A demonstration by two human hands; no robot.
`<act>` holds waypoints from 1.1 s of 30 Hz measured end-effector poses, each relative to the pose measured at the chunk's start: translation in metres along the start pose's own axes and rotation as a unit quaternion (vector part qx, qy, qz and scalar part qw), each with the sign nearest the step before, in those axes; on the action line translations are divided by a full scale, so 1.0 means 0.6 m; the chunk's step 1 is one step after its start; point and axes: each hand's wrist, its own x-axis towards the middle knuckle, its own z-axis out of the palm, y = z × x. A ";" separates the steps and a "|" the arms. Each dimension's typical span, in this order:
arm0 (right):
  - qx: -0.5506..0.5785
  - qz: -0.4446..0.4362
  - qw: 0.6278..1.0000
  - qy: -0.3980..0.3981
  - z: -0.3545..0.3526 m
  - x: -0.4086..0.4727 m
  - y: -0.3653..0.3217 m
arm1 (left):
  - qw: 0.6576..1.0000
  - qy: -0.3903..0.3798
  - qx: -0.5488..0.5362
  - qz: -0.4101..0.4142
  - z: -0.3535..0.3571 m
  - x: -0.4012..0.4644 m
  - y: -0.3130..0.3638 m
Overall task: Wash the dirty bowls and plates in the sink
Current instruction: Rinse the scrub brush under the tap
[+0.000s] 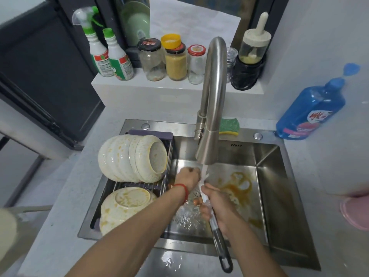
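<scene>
Dirty bowls [131,157] in rack [159,186], orange residue [238,184] in sink [279,196]

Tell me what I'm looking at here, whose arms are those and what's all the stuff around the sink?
There is no machine here. A person wears a camera on their head, so you see their own two arms reaching down into a steel sink. Water runs from the tall faucet. The right hand grips a long utensil with a black handle, rinsing it under the water. The left hand is up in the stream too; what it holds is hidden. On the left, a rack in the sink holds dirty white bowls, stained yellow. A green sponge lies behind the faucet, and a blue soap bottle leans on the counter. Jars and spray bottles stand on the ledge.
</scene>
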 end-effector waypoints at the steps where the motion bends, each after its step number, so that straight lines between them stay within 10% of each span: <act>1: -0.020 -0.001 1.000 -0.001 0.001 -0.005 -0.001 | 0.994 -0.031 -0.090 -0.061 0.013 0.002 -0.017; 4: -0.090 -0.012 0.996 -0.014 -0.002 -0.030 0.004 | 0.929 -0.080 -0.327 -0.155 0.037 0.010 -0.041; 10: -0.276 -0.081 0.958 -0.022 -0.059 -0.060 0.016 | 0.860 -0.193 -0.432 -0.192 0.069 0.004 -0.063; 27: -0.593 -0.195 0.781 0.021 -0.073 -0.022 -0.030 | 0.847 -0.128 -0.478 -0.194 0.035 -0.022 -0.050; 33: -0.589 -0.210 0.776 0.079 -0.063 -0.013 -0.055 | 0.870 -0.107 -0.448 -0.178 0.034 -0.012 -0.022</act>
